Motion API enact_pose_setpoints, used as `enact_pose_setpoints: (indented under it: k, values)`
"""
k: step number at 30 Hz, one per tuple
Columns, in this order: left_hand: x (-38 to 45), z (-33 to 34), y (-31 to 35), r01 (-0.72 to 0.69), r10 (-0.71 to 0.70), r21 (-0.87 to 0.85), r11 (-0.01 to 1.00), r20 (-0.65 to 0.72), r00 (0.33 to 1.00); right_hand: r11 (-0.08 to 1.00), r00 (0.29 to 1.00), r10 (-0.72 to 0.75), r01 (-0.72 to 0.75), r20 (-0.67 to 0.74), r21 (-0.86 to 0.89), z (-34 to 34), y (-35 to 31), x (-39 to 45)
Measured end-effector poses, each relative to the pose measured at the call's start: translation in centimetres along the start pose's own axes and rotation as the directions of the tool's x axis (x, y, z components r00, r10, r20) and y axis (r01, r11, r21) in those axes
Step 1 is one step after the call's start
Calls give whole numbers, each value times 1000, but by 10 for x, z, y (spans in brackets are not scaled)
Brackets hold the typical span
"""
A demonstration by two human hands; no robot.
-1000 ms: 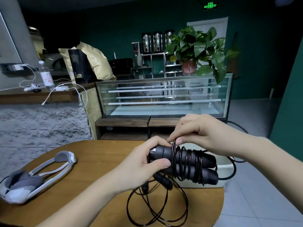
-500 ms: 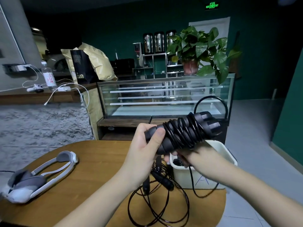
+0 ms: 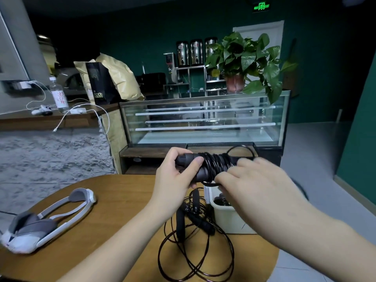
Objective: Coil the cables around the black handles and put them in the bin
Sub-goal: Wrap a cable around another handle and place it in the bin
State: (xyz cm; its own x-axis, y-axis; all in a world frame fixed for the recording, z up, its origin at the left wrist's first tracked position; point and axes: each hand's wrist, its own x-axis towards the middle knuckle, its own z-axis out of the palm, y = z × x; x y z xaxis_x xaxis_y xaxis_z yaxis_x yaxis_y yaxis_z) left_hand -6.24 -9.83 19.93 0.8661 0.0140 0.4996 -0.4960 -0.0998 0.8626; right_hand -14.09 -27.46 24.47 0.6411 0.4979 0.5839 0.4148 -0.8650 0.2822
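Note:
My left hand [image 3: 175,171] grips the near end of a pair of black handles [image 3: 187,159] held level above the table, with black cable [image 3: 215,163] wound tightly round their middle. My right hand [image 3: 248,180] covers the far end of the bundle from the front and pinches a strand of cable at its underside; a small loop sticks up behind it. A second pair of handles [image 3: 181,220] lies on the round wooden table [image 3: 114,212] with its loose cable [image 3: 195,259] spread in wide loops. The white bin [image 3: 223,216] stands at the table's right edge, dark coiled things inside.
A white and grey headset [image 3: 46,218] lies on the table's left side. Behind the table stands a glass display case [image 3: 203,119] with a potted plant [image 3: 244,62] on top. A counter at the left holds a bottle [image 3: 58,96] and white charging leads.
The bundle has swung from tilted up to level. My right hand came from under the handles over to their front, and the free cable loop has shrunk.

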Motion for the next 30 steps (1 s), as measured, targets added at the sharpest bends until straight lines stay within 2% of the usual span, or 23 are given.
enact_pose_setpoints:
  k: [3, 7, 10, 12, 13, 14, 15, 16, 18, 21, 23, 25, 27, 30]
  values:
    - [-3, -3, 2, -2, -2, 66, 998, 60, 998, 979, 976, -176, 160, -125, -131, 8, 21, 4]
    - [-6, -7, 12, 5, -17, 57, 998, 207, 978, 962, 940, -260, 231, -221, -148, 7, 40, 19]
    - [-9, -10, 20, 11, -16, 19, 1000, 288, 957, 956, 935, -291, 291, -202, -31, 10, 52, 31]
    - [-11, -13, 23, 33, -22, -26, 999, 331, 943, 939, 957, -258, 282, -135, 199, 14, 60, 34]
    - [-11, -15, 24, 44, -27, -39, 998, 356, 934, 890, 977, -199, 215, -81, 402, 14, 62, 35]
    - [-12, -16, 24, 63, -36, -58, 996, 384, 923, 781, 992, -124, 94, 6, 618, 14, 64, 34]
    - [-12, -15, 23, 97, -49, -96, 991, 413, 909, 620, 994, -67, -25, 85, 784, 17, 65, 32]
    - [-13, -15, 22, 147, -64, -155, 977, 445, 893, 473, 990, -33, -103, 135, 875, 19, 66, 30]
    - [-15, -12, 17, 250, -83, -271, 930, 506, 858, 289, 991, -4, -129, 136, 948, 24, 64, 28]
    - [-19, -6, 10, 372, -92, -402, 837, 566, 819, 119, 980, 57, -195, 190, 973, 36, 56, 21]
    - [-22, 2, 7, 453, -111, -509, 732, 568, 816, 109, 964, 131, -248, 233, 963, 51, 53, 14]
    - [-24, 10, 6, 496, -124, -588, 639, 558, 821, 230, 928, 269, -320, 256, 919, 65, 45, 6]
    - [-25, 18, 5, 508, -131, -646, 569, 539, 832, 244, 887, 380, -368, 260, 897, 67, 35, 3]
    - [-26, 30, 11, 518, -213, -747, 418, 474, 855, 244, 884, 412, -343, 223, 907, 62, 14, 2]
